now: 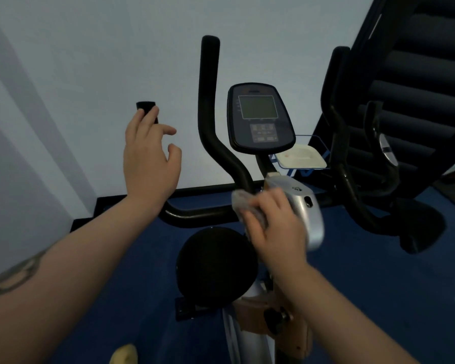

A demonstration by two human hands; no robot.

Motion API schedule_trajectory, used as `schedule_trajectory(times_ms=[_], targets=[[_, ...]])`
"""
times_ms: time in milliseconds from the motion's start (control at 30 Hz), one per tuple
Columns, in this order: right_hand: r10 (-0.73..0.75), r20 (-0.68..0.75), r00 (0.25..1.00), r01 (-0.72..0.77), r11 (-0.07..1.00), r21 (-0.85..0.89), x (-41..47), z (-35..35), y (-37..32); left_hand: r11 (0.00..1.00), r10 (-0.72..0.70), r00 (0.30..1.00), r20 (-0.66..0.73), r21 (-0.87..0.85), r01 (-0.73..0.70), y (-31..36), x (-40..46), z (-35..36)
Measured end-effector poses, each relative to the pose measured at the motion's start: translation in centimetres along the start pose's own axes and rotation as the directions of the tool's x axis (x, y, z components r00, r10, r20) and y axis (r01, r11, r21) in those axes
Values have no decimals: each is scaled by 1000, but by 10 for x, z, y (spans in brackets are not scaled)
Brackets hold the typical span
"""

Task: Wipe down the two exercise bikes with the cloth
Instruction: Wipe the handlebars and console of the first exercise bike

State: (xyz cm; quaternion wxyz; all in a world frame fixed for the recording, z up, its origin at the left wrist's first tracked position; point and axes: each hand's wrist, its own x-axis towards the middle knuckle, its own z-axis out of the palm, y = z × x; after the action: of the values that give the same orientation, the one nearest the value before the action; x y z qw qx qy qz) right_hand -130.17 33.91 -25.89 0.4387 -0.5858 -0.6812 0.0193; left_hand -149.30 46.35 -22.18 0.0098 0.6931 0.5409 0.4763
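Blue floor surrounds the bike; a second bike crowds its right.

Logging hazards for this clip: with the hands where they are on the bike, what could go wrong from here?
1. The right hand bunches the cloth small against the handlebar junction, so it may skip the upright grips and the console.
2. The left hand hovers open by the handlebar end without gripping it, so the bike could shift under a firm wipe.
3. The tray beside the console could get knocked.
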Motion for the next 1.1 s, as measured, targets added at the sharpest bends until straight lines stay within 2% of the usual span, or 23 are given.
schedule_trajectory(times_ms=[33,167,433,533,633,733,900,1033,1100], targets=[[-17,22,1000,19,998,-56,16,1,2,1000,-2,1000,4,1,2,0,0,0],[-11,21,1000,13,996,-87,72,3,4,999,-17,1000,0,-30,17,0,-1,0],[-71,126,990,55,990,127,13,-13,10,995,-40,999,-34,-92,37,-2,0,1],[-69,207,976,61,997,48,50,-11,6,997,-30,999,-32,-69,28,-3,1,2],[-11,118,993,12,1000,-12,80,4,-6,998,-38,999,-23,-58,37,-3,1,0],[61,23,998,-62,998,31,56,11,-9,998,-38,999,-21,-55,37,-1,-1,0],[118,28,993,-121,968,222,-18,-1,-1,997,-46,998,-35,-62,43,-2,0,1],[82,56,995,-86,993,86,22,3,-2,999,-30,999,-18,-45,29,-2,0,1],[101,64,993,-105,992,75,48,3,-4,999,-26,1000,-14,-45,26,-2,0,1]])
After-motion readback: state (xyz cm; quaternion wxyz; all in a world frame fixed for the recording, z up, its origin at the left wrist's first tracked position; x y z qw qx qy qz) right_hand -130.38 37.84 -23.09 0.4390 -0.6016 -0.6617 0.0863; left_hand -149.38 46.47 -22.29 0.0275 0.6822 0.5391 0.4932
